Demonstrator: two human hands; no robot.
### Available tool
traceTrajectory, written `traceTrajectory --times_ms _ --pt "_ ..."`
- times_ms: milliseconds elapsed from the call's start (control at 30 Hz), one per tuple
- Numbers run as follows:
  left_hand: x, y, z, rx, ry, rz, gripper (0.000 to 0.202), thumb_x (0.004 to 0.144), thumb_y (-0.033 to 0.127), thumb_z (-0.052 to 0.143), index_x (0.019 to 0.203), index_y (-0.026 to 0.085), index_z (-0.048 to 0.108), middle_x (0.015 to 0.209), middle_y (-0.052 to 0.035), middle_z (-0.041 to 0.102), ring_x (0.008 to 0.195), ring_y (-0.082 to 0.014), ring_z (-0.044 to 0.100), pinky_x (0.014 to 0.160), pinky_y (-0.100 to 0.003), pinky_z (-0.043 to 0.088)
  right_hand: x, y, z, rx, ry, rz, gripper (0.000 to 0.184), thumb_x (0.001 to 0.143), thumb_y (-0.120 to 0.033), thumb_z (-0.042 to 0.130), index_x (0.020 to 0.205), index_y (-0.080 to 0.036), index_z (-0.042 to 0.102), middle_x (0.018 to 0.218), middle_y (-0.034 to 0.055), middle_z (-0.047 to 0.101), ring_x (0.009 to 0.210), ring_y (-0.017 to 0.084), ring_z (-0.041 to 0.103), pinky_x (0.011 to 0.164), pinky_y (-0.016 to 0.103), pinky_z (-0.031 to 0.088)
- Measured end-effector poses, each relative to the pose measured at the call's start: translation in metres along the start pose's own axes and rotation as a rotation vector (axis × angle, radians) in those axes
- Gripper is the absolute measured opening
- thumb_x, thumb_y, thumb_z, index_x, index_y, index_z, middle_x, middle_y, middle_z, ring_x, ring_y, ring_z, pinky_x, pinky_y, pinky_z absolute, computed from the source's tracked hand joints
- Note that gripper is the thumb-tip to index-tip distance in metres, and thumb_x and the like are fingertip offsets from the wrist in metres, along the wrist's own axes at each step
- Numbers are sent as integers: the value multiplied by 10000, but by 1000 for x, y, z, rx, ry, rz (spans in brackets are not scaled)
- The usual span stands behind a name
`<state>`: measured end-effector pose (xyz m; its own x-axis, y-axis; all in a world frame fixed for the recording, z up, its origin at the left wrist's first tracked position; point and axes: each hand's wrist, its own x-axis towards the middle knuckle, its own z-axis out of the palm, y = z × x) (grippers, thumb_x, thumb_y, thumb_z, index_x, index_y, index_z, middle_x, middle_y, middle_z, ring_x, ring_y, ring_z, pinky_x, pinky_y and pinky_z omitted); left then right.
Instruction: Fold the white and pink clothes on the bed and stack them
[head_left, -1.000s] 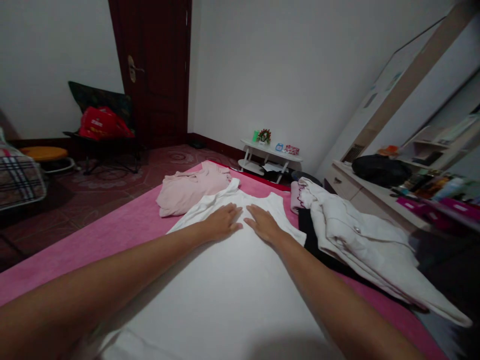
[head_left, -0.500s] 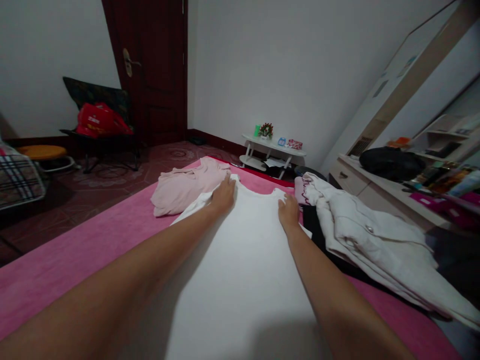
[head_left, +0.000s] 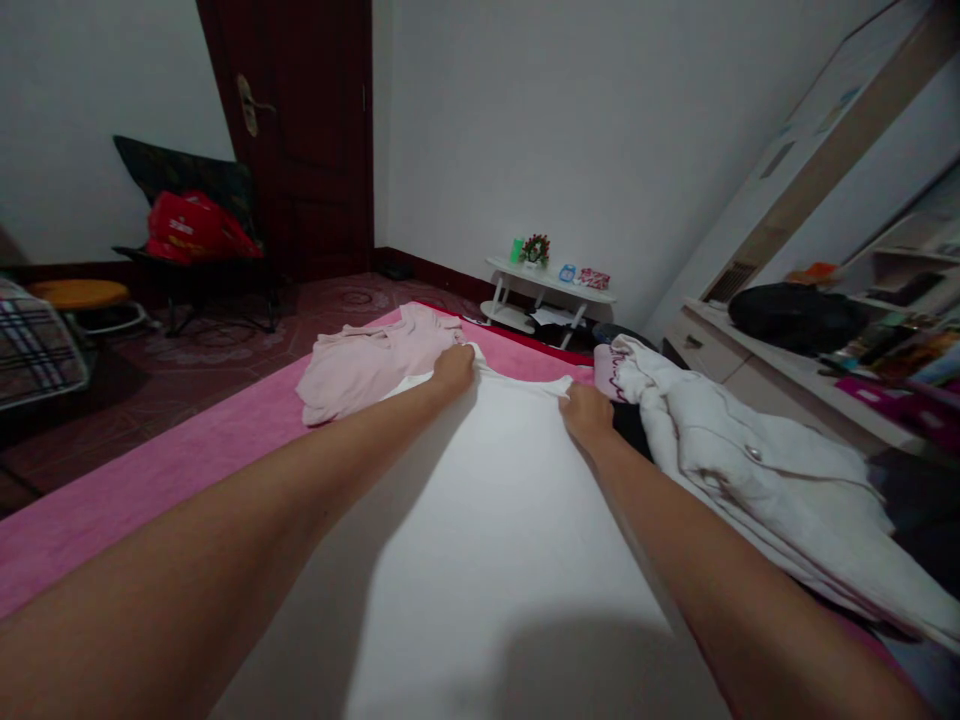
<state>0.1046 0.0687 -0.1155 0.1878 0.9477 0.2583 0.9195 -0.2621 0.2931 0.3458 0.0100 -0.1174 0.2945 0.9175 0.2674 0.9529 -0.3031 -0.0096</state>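
A white T-shirt [head_left: 510, 500] lies spread out before me on the pink bed cover [head_left: 202, 440], its neckline at the far end. My left hand [head_left: 455, 371] is closed on the shirt's left shoulder, beside the neckline. At the opposite shoulder my right hand [head_left: 588, 412] grips the fabric with curled fingers. The neckline is drawn fairly straight between both hands. Beyond my left forearm rests a folded pale pink garment [head_left: 375, 360]. To the right of my right hand lies a pile with a white buttoned garment [head_left: 735, 440] on top.
A small white table [head_left: 551, 280] with a plant stands by the far wall. On the left, a folding chair [head_left: 180, 165] holds a red bag [head_left: 196, 228], near an orange-topped stool [head_left: 79, 293]. A cabinet [head_left: 712, 355] carrying a black bag [head_left: 795, 318] is at right.
Both hands have closed more firmly on the shirt's shoulders, and the right has shifted slightly right. The neckline looks straighter and more stretched. The view has tilted a little.
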Motion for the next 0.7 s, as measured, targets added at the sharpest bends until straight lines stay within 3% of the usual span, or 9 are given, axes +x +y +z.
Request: traceTrajectory --times_ms 133,267,333,433,500,567,633,700 --pt "-3 5 9 -56 25 115 449 830 77 452 1273 143 484 1304 -162 501 1078 -237 594 929 -340 476 4 7 -2 -24 79 77 293 915 -229 440 1119 -117 619 1083 179 638 1011 268 619 806 330 451" --pt "-14 9 24 -105 10 243 659 766 114 564 1391 198 377 1441 -127 394 1178 -250 533 977 -366 464 -10 2 13 -19 102 73 360 905 -108 362 1198 -113 571 1149 171 607 1037 262 594 808 331 439" --pt "-22 6 19 -149 33 310 669 752 109 571 1388 208 389 1461 -106 384 1257 -253 465 1018 -372 438 -19 -1 20 -27 110 42 376 910 -125 354 1227 -103 556 1156 175 606 1088 287 555 833 351 424" --pt "-37 -12 -7 -157 129 349 586 795 86 492 1355 250 438 1469 -55 384 1263 -217 455 1025 -358 428 -30 -2 24 -52 118 -4 401 919 -231 392 1272 -99 528 1169 170 605 1100 315 521 852 380 404" --pt "-48 -32 -30 -32 210 302 526 821 90 453 1308 283 498 1464 -36 395 1274 -232 433 1047 -410 390 -35 -2 23 -69 131 -37 420 923 -270 393 1290 -107 518 1188 162 599 1107 314 505 881 392 381" --pt "-59 -57 -48 145 208 194 419 836 175 488 1233 274 578 1458 -70 402 1331 -309 345 1075 -528 296 -39 -2 22 -78 151 -60 423 926 -278 385 1291 -113 521 1206 160 589 1113 307 493 903 394 357" --pt "-68 -81 -59 237 67 34 408 833 343 533 1232 277 591 1445 -117 408 1331 -387 314 1031 -625 265 -42 -2 22 -75 163 -65 416 926 -278 386 1280 -116 532 1216 160 582 1114 304 487 904 390 348" --pt "-72 -100 -63 241 -103 -57 558 789 500 559 1312 311 524 1434 -128 419 1297 -400 357 991 -616 308 -43 -2 22 -63 160 -70 402 925 -271 388 1258 -115 550 1207 164 584 1113 301 487 906 388 343"
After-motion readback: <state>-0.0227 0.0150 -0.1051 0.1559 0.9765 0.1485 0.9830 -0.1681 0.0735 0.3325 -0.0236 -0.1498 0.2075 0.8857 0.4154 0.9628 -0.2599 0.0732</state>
